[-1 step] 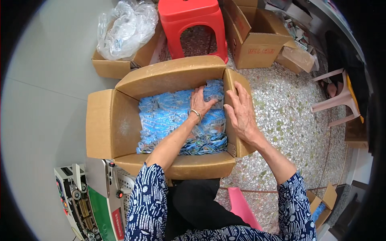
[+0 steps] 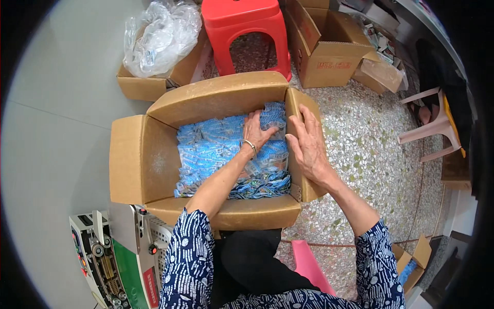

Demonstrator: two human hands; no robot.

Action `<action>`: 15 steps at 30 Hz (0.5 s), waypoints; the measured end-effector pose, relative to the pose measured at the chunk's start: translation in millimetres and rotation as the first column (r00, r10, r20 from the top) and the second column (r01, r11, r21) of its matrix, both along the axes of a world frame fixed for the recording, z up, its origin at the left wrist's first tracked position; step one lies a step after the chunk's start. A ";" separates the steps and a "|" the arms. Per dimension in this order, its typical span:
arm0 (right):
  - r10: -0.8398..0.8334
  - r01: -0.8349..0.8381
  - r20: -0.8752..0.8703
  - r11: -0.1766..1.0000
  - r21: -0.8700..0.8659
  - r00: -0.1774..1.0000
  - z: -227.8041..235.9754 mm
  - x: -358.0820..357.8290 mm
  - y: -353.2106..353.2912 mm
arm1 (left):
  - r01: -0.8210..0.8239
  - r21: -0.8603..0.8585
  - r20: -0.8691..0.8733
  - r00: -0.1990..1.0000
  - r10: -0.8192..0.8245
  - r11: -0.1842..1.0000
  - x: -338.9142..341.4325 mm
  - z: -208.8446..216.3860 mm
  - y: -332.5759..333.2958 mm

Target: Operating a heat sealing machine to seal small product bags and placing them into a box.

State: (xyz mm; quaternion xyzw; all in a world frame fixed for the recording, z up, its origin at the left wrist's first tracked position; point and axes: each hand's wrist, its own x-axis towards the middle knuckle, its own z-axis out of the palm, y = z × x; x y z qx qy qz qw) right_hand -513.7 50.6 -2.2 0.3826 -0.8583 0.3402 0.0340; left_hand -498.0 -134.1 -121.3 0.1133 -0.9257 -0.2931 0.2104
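Observation:
A large open cardboard box (image 2: 211, 221) stands in front of my knees with its flaps folded outward. Many small clear packets with blue stripes (image 2: 211, 147) lie in layers inside it, standing more on edge along the near side. My left hand (image 2: 257, 130), with a bangle at the wrist, reaches in and rests on the packets near the far right corner, its thumb apart from the fingers. Against the right flap of the box lies my right hand (image 2: 309, 144), flat with fingers extended, holding nothing. The left fingertips are partly hidden among the packets.
Beyond the box are a red plastic stool (image 2: 242, 13), a carton of clear plastic bags (image 2: 164, 41) and another open carton (image 2: 329, 64). A machine with a green panel (image 2: 126, 257) stands at lower left. A pink plastic piece (image 2: 311, 268) and a small carton (image 2: 419, 252) are at lower right.

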 end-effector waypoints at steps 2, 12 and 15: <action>0.009 -0.009 -0.013 1.000 0.005 1.000 -0.3 0.9 -3.6 | -0.003 0.135 0.005 1.000 0.002 0.991 1.3 -3.0 0.5; 0.010 -0.008 -0.034 0.999 0.051 0.999 1.2 2.6 -2.8 | -0.083 0.368 0.159 0.987 0.025 0.926 12.7 41.9 -3.5; 0.007 -0.005 -0.035 0.998 0.068 0.999 1.7 4.0 -4.3 | -0.067 0.375 0.044 0.998 0.054 0.924 27.0 54.1 -18.0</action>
